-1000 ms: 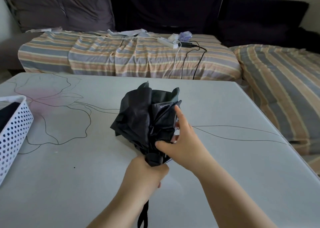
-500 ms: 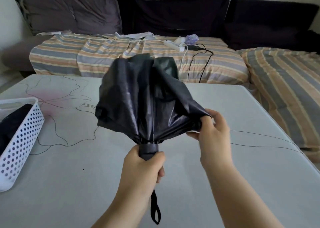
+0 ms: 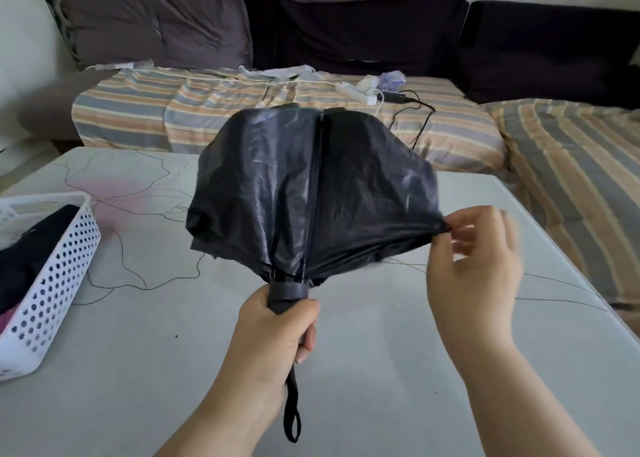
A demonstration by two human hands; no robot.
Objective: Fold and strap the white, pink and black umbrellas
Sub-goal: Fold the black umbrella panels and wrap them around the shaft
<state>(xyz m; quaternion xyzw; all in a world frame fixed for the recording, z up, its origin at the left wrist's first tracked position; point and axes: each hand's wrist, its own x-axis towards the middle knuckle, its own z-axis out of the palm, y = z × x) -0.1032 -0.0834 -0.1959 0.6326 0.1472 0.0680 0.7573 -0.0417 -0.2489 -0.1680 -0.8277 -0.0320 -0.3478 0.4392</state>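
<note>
The black umbrella (image 3: 311,193) is held upright above the white table (image 3: 138,370), its loose canopy spread out in folds. My left hand (image 3: 277,332) grips its dark handle from below, and the wrist strap (image 3: 292,411) dangles under that hand. My right hand (image 3: 474,259) pinches the canopy's right edge and pulls the fabric taut to the right. The hand is blurred. No white umbrella is in view. Dark and pink items lie in the basket at left; I cannot tell what they are.
A white perforated basket (image 3: 59,276) stands at the table's left edge. Behind the table is a sofa with striped covers (image 3: 242,110), dark cushions, a power strip (image 3: 356,92) and cables. More striped bedding lies at the right.
The crumpled canopy has been raised and spread out. My right hand moved from the bundle's base to the canopy's right edge and drew it outward. My left hand kept its grip on the handle.
</note>
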